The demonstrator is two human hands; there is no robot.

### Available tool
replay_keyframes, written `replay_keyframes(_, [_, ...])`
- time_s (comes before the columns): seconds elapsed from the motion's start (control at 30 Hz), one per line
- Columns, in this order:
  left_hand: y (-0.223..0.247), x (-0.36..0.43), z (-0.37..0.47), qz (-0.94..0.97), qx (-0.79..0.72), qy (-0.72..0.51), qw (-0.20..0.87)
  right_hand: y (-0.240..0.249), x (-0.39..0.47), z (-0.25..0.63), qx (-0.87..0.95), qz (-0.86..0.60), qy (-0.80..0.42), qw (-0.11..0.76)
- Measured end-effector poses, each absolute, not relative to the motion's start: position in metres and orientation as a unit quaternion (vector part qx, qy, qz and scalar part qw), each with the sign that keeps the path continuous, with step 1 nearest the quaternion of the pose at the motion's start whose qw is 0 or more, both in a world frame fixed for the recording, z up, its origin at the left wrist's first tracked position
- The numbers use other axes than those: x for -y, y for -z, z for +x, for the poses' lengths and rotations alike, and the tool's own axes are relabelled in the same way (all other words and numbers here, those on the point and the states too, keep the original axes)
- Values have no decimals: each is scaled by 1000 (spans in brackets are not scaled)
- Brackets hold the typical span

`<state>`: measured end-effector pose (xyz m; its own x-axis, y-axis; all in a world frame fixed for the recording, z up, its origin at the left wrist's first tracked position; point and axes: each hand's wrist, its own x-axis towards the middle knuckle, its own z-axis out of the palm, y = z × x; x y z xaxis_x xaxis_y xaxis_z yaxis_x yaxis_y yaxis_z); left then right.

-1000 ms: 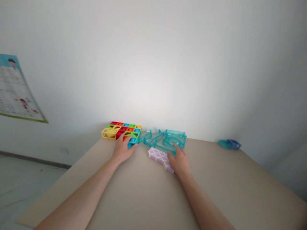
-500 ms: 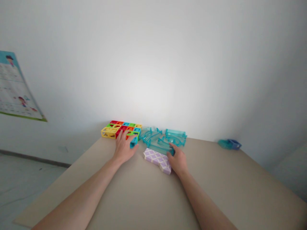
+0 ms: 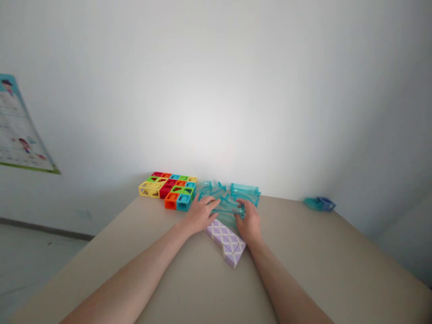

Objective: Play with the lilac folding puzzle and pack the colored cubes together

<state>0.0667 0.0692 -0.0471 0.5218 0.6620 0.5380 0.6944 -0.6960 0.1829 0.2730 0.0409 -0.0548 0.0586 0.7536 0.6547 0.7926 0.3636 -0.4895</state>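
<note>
At the frame centre, both your hands, left point(image 3: 200, 215) and right point(image 3: 249, 219), grip one teal track piece point(image 3: 227, 207) beside the purple block point(image 3: 225, 238).

Left hand point(image 3: 199, 215) left the coloured blocks point(image 3: 168, 189), joining right hand point(image 3: 249, 220) on teal track pieces point(image 3: 229, 200)
</note>
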Motion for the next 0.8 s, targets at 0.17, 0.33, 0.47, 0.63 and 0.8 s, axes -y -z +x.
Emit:
replay_keyframes(0.17, [55, -73, 68, -842, 411, 348, 40, 53, -52, 280, 669, -628, 99, 385])
replay_keyframes(0.33, [59, -70, 64, -742, 468, 480, 24, 56, -61, 282, 709, -612, 100, 336])
replay_keyframes(0.47, [60, -78, 66, -659, 490, 571, -9, 57, -62, 284, 703, -616, 114, 337])
replay_keyframes(0.63, [57, -79, 68, -657, 498, 565, -38, 56, -64, 285, 679, -628, 142, 353])
replay_keyframes(0.8, [57, -76, 68, -691, 494, 524, -61, 55, -70, 281, 695, -610, 147, 351])
